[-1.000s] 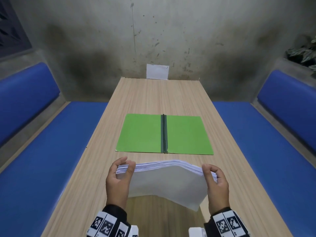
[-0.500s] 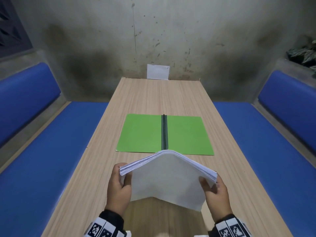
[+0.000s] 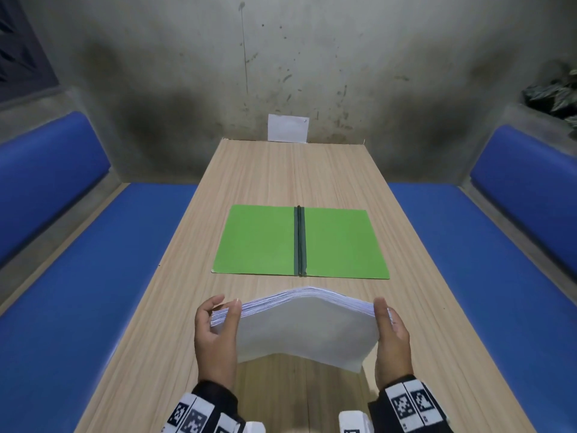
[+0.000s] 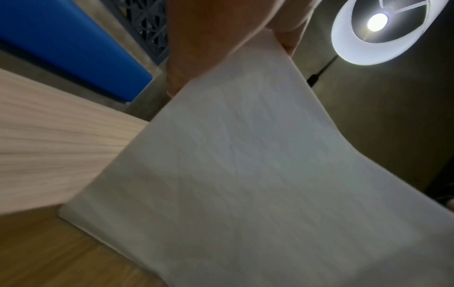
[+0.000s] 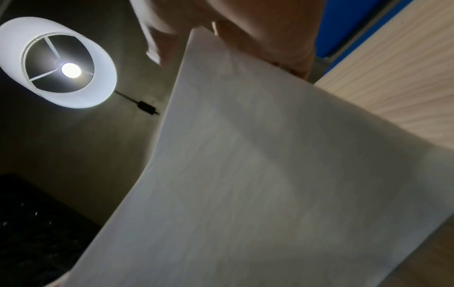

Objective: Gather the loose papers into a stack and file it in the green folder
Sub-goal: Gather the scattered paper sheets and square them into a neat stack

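A thick stack of white papers (image 3: 306, 329) stands on edge on the wooden table (image 3: 281, 179), bowed gently upward in the middle. My left hand (image 3: 215, 326) grips its left end, thumb and fingers curled round the sheets. My right hand (image 3: 390, 329) grips its right end the same way. Both wrist views show the stack's (image 4: 245, 174) blank face close up (image 5: 245, 184), with fingers at the top edge. The green folder (image 3: 259, 242) lies open and flat just beyond the stack, its dark spine (image 3: 300, 242) running down the centre.
Blue padded benches run along both sides of the table (image 3: 93, 276) (image 3: 487, 276). A small white card (image 3: 288, 128) leans against the stained wall at the table's far end. A lit ceiling lamp (image 4: 378, 29) hangs overhead. Leaves of a plant (image 3: 555, 95) show at the far right.
The stack's arch, sharply peaked half a second ago, has flattened to a low curve. Both hands stay on the ends of the stack at about the same spot.
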`<state>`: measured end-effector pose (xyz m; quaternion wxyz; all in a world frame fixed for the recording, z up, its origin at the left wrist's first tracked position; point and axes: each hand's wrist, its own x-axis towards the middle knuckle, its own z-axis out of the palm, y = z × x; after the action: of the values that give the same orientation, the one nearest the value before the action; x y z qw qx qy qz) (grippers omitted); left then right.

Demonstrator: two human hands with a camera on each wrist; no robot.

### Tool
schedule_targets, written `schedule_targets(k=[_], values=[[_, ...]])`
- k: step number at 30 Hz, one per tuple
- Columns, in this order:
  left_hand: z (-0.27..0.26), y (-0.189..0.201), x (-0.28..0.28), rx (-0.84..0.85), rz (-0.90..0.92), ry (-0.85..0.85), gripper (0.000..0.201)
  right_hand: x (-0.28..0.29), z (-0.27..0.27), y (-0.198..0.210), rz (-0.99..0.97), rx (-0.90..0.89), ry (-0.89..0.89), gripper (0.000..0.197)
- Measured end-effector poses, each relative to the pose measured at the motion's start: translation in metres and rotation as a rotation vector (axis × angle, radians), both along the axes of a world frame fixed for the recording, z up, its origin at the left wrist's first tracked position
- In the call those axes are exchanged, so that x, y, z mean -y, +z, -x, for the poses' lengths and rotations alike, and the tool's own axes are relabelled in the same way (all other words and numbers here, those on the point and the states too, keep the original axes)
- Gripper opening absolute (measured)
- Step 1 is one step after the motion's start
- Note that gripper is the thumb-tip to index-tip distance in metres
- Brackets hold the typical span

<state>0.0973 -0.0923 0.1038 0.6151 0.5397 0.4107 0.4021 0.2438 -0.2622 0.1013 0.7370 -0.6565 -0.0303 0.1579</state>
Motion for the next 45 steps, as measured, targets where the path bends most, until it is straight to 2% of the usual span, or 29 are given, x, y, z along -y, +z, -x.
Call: schedule_targets(k=[2, 5, 7, 8, 10, 11, 15, 18, 19, 21, 23, 24, 26, 28, 30, 32, 35, 39, 41, 45], values=[[-0.004, 0.002, -0.001, 0.003, 0.045, 0.005, 0.006, -0.003, -0.005, -0.003, 0.03, -0.04, -0.06, 0.029], [-0.006, 0.002, -0.003, -0.013, 0.075, 0.008, 0.012, -0.005, -0.01, -0.004, 0.046, -0.055, -0.075, 0.024], [-0.004, 0.0, -0.005, -0.017, 0.057, -0.039, 0.012, -0.002, -0.008, -0.003, 0.024, -0.016, 0.005, 0.014], [-0.002, -0.001, -0.006, -0.032, 0.031, -0.089, 0.02, 0.001, -0.005, -0.001, 0.03, 0.014, 0.081, 0.008], [0.002, -0.005, -0.006, -0.132, -0.063, -0.228, 0.039, 0.007, -0.004, -0.006, 0.107, 0.103, 0.207, 0.029], [0.003, -0.007, -0.006, -0.171, -0.114, -0.265, 0.041, 0.009, -0.006, -0.011, 0.151, 0.147, 0.227, 0.034], [0.001, -0.012, -0.013, -0.183, -0.16, -0.2, 0.031, 0.01, -0.014, -0.014, 0.248, 0.177, 0.164, 0.033], [0.003, -0.005, -0.019, -0.18, -0.158, -0.161, 0.022, 0.01, -0.015, 0.006, 0.282, 0.278, 0.183, 0.031], [0.005, -0.002, -0.021, -0.208, -0.191, -0.157, 0.022, 0.01, -0.016, 0.016, 0.271, 0.337, 0.209, 0.031], [0.008, 0.009, -0.025, -0.39, -0.332, -0.16, 0.024, 0.011, -0.018, 0.04, 0.263, 0.506, 0.278, 0.027], [0.009, 0.024, -0.022, -0.545, -0.483, -0.214, 0.038, 0.008, -0.018, 0.064, 0.352, 0.788, 0.319, 0.022], [0.007, 0.033, -0.016, -0.548, -0.558, -0.268, 0.049, 0.006, -0.016, 0.077, 0.413, 0.946, 0.333, 0.023], [0.0, 0.051, 0.001, -0.46, -0.711, -0.394, 0.062, -0.002, -0.005, 0.096, 0.498, 1.195, 0.373, 0.035], [-0.01, 0.064, 0.018, -0.327, -0.796, -0.475, 0.06, -0.013, 0.007, 0.107, 0.541, 1.34, 0.417, 0.036], [-0.02, 0.07, 0.03, -0.151, -0.668, -0.501, 0.048, -0.02, 0.017, 0.111, 0.557, 1.409, 0.452, 0.029], [-0.026, 0.068, 0.033, -0.027, -0.486, -0.5, 0.027, -0.023, 0.019, 0.11, 0.552, 1.387, 0.468, 0.025], [-0.023, 0.061, 0.028, 0.035, -0.28, -0.481, 0.009, -0.015, 0.012, 0.108, 0.572, 1.308, 0.38, 0.021], [-0.004, 0.053, 0.012, 0.116, -0.07, -0.441, 0.017, 0.012, -0.003, 0.105, 0.641, 1.127, 0.292, 0.045], [0.006, 0.048, 0.007, 0.091, -0.07, -0.454, 0.016, 0.024, -0.009, 0.099, 0.57, 0.921, 0.326, 0.05], [0.019, 0.032, 0.005, 0.048, -0.085, -0.497, 0.018, 0.027, -0.009, 0.069, 0.188, 0.367, 0.475, 0.054]])
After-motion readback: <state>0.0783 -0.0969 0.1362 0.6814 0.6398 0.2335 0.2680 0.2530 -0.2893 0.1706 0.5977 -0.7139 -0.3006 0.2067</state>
